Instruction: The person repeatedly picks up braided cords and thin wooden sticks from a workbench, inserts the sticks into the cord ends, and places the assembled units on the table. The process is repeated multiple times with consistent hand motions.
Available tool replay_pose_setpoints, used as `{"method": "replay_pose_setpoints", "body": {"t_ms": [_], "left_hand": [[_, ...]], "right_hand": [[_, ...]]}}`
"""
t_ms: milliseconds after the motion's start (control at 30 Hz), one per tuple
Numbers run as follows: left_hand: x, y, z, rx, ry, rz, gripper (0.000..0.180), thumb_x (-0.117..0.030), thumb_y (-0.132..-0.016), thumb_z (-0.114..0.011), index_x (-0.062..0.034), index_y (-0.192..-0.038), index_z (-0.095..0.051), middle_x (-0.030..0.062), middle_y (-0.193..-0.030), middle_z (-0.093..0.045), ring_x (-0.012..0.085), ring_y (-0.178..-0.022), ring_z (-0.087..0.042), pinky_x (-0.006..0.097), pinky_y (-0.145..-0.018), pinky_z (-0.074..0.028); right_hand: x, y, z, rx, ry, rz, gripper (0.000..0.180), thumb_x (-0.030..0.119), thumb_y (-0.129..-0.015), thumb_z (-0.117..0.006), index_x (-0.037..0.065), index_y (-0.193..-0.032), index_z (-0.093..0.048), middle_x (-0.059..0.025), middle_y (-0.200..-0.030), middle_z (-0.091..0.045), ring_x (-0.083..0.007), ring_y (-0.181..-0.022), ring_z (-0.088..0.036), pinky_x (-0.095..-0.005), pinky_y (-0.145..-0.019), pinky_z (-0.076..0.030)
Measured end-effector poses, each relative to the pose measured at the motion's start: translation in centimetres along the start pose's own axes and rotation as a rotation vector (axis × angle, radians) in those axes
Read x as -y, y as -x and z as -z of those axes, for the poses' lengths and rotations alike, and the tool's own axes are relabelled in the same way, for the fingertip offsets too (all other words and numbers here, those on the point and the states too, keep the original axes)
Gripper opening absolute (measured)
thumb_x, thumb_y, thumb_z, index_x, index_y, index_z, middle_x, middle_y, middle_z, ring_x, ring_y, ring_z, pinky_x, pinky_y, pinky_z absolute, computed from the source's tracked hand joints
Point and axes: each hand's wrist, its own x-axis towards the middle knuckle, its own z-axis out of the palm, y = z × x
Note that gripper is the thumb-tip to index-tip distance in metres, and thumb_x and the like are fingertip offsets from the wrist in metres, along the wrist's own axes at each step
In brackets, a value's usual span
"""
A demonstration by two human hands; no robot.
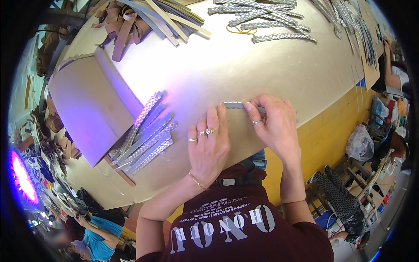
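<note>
Centrally, a narrow silver-and-grey strip lies on the pale tabletop, spanning the gap between the two hands. The left hand rests palm down, fingers extended and slightly parted, its index fingertip at the strip's left end. The right hand pinches the strip between thumb and index finger, the remaining fingers curled. The near table edge runs just below the hands, rising toward the right past the right forearm; yellow flooring shows beyond it. Open tabletop extends from the hands to the pile of silver braided strips at the far side, and rightward to the table's edge. Room on the left is narrower: a bunch of braided strips lies there, beside a large folded panel. Flat grey and tan strips occupy the far left. Writing appears on the dark maroon shirt: large white block capitals with smaller lines, seen upside down.
</note>
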Motion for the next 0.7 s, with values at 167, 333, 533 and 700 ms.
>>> {"method": "replay_pose_setpoints", "body": {"t_ms": [167, 333, 533, 700], "left_hand": [[-0.3, 0.2, 0.5, 0.077, 0.072, 0.048, 0.049, -0.019, -0.085, -0.07, -0.005, -0.13, -0.059, 0.0086, -0.12, -0.057, 0.0203, -0.099, -0.057, 0.036, -0.086, -0.04], [-1.3, 0.6, 0.1, 0.03, 0.144, 0.043, 0.053, -0.019, -0.087, -0.066, 0.0002, -0.135, -0.054, 0.0167, -0.143, -0.047, 0.0286, -0.131, -0.046, 0.042, -0.106, -0.034], [-2.1, 0.7, -1.2, 0.186, 0.398, 0.007, 0.061, -0.022, -0.093, -0.058, 0.0029, -0.145, -0.04, 0.0213, -0.154, -0.035, 0.0325, -0.144, -0.034, 0.048, -0.119, -0.021], [-1.7, 0.8, -1.3, 0.228, 0.473, 0.012, 0.065, -0.021, -0.094, -0.056, 0.0057, -0.148, -0.032, 0.0239, -0.155, -0.032, 0.0369, -0.145, -0.031, 0.05, -0.119, -0.019]], "right_hand": [[0.2, 0.1, -0.4, -0.042, 0.034, 0.021, 0.019, 0.025, -0.09, -0.068, 0.008, -0.081, -0.064, -0.0056, -0.067, -0.062, -0.0251, -0.062, -0.058, -0.0372, -0.068, -0.039], [0.1, 0.1, -0.7, -0.085, 0.051, 0.045, 0.019, 0.024, -0.09, -0.068, 0.009, -0.08, -0.064, -0.0039, -0.064, -0.062, -0.0241, -0.061, -0.059, -0.0378, -0.069, -0.039], [-0.2, 0.3, -1.0, -0.155, 0.057, 0.08, 0.021, 0.027, -0.089, -0.068, 0.008, -0.079, -0.064, -0.0041, -0.064, -0.063, -0.0244, -0.064, -0.061, -0.0386, -0.069, -0.038], [-1.9, 1.8, 1.3, -0.12, 0.078, -0.125, 0.028, 0.031, -0.088, -0.07, 0.008, -0.076, -0.063, -0.0059, -0.065, -0.062, -0.0246, -0.063, -0.059, -0.0373, -0.068, -0.036]]}}
